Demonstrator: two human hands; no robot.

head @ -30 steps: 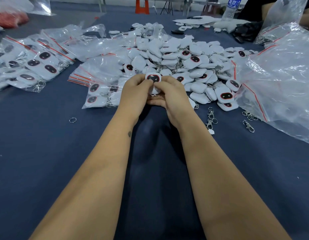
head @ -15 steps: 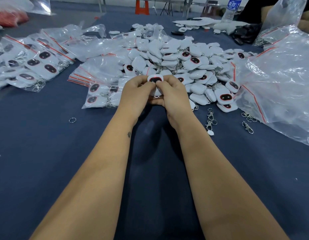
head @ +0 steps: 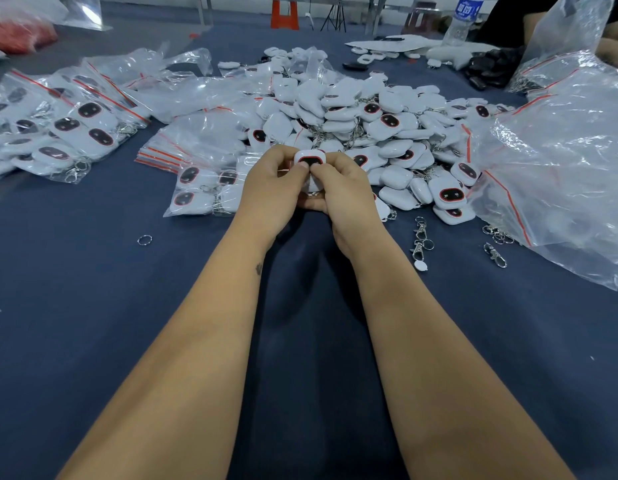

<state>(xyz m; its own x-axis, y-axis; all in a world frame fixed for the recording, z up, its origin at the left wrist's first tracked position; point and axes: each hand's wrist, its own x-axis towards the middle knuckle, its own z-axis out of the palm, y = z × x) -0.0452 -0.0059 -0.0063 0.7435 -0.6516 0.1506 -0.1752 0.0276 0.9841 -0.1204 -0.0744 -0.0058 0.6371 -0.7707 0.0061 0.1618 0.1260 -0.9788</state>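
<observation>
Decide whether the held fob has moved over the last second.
No, hardly: the fob stays pinched between the left hand and right hand, at the same spot up and right of the loose ring.

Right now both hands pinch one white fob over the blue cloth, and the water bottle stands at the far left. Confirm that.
Wrong on one count: the head view shows the water bottle at the far right, not the left. The left hand and right hand do pinch one white fob over the blue cloth.
</observation>
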